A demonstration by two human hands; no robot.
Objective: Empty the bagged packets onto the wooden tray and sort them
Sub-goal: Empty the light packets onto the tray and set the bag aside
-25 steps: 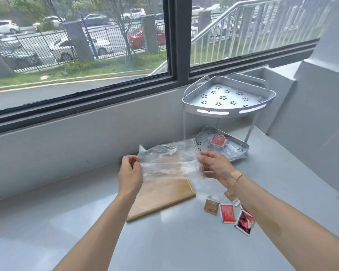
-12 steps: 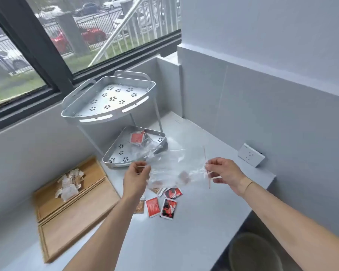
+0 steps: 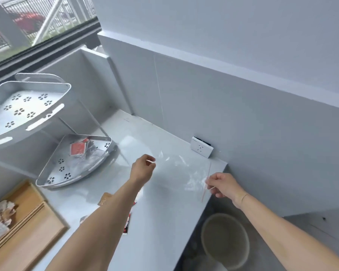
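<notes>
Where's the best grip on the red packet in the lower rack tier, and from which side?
Pinch the red packet by its raised upper edge, coming from above through the open top of the lower tier. It lies tilted on other wrappers, so that edge seems clear, while the rim wall and upper tier likely hinder a side approach.

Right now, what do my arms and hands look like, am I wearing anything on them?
Both forearms are bare, with no sleeves showing and no gloves. The right hand has a thin band or bracelet around its wrist. The left hand shows no ring or watch that can be made out.
</notes>
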